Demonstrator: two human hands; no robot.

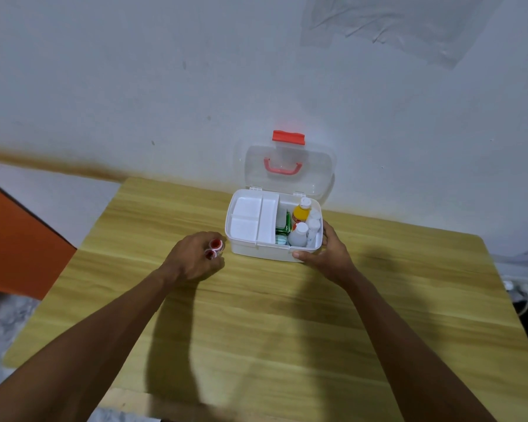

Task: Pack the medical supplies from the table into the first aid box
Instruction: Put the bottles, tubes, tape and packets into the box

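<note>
The left hand (pixel 192 260) is curled round two small red-capped vials (pixel 214 248), its grip pinching them just left of the box (pixel 269 252); the vial bodies are hidden by the fingers, so only the two red tops show; the right hand (pixel 326 254) clasps the box's near right corner, thumb on the front wall and fingers along the right side, their tips cut off by the rim; the box sits on the table (pixel 256 315) by the wall, its clear lid (pixel 287 169) standing open with one red handle and one red latch; a white tray (pixel 253 220) with three empty wells covers the left half; in the right half stand one orange bottle (pixel 301 213) and about three white bottles (pixel 298 234), crowded and hard to count, beside green packets (pixel 284 228) mostly hidden below the tray edge.
</note>
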